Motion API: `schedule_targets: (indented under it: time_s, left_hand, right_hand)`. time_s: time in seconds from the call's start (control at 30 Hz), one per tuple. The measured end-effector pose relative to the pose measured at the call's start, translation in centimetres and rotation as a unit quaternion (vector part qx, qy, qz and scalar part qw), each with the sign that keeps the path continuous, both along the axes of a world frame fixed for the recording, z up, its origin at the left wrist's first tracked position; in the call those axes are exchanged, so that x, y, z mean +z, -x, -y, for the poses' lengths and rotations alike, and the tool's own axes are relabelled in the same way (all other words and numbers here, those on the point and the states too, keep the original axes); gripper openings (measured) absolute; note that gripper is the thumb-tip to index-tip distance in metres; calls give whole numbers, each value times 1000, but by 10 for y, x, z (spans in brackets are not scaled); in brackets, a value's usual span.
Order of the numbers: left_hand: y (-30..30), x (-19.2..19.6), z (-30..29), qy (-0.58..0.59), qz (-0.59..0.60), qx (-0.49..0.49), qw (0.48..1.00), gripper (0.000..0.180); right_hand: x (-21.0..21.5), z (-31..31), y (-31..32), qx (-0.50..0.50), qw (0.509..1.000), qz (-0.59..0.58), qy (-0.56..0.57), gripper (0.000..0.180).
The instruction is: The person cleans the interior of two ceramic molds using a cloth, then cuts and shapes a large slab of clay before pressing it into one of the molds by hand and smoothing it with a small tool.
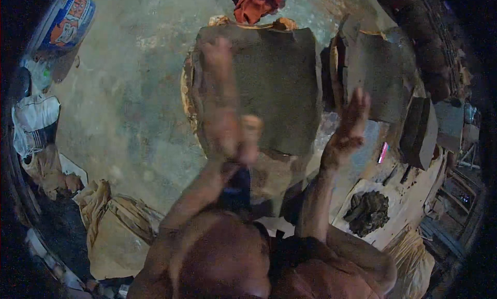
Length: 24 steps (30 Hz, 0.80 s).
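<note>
Left hand [220,100], blurred mid-frame, laid flat and open on the grey slab [274,87] at upper centre, gripping nothing as far as can be told; right hand [349,125] raised open just off the slab's right edge, empty too. Looks partway done: slab already flattened out, dark clay lump [368,211] at lower right still unused. Plenty of bare floor [129,92] to the left, but crowded on the right with stacked slabs [380,71].
</note>
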<state>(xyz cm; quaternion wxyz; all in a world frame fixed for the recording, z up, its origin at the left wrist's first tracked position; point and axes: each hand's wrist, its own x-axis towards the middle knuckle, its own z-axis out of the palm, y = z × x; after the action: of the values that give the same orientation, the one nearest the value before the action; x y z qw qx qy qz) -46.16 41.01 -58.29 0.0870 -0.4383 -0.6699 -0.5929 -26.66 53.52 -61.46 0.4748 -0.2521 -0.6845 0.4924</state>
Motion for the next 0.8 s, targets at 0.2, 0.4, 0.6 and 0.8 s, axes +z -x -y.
schedule_targets:
  time_s: [0.2,0.4,0.6,0.8]
  left_hand:
    - [-95,-140,-44,246,101,-134,955,79]
    - [-58,-102,-65,158,135,-50,977,78]
    - [-61,-140,-71,280,71,-28,957,74]
    - [-27,-139,-103,253,72,84,961,74]
  right_hand:
    - [-15,32,13,-16,984,166,66,102]
    - [-16,45,14,19,975,158,153,106]
    - [-22,37,7,57,966,245,65,100]
    - [-5,-14,49,100,960,259,43,78]
